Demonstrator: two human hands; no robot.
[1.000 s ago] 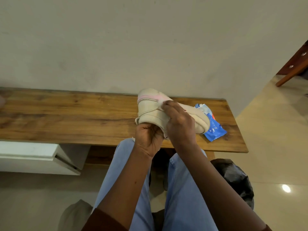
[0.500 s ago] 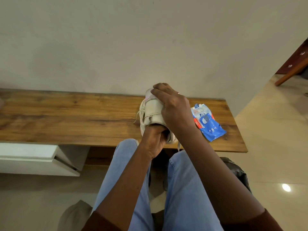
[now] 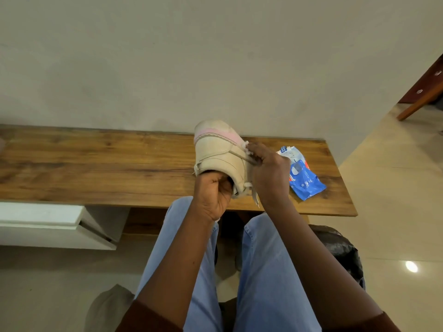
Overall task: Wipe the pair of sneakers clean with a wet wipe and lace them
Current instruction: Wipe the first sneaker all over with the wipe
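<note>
A beige sneaker [image 3: 217, 152] with a pink stripe near its sole is held up above the wooden table [image 3: 96, 168], heel end toward me. My left hand [image 3: 213, 192] grips it from below, fingers tucked into the shoe's opening. My right hand [image 3: 269, 171] presses a white wet wipe [image 3: 247, 147] against the sneaker's right side; only a small bit of wipe shows past the fingertips. A lace end [image 3: 254, 197] dangles between my hands. The second sneaker is not in view.
A blue and white pack of wet wipes [image 3: 303, 178] lies on the table right of my hands. A white drawer unit [image 3: 48, 224] hangs under the table at left. A black bag [image 3: 340, 250] sits on the floor by my right knee.
My right hand has slid off the top of the sneaker down to its right side. The sneaker has turned, so the pink-striped sole end shows again.
</note>
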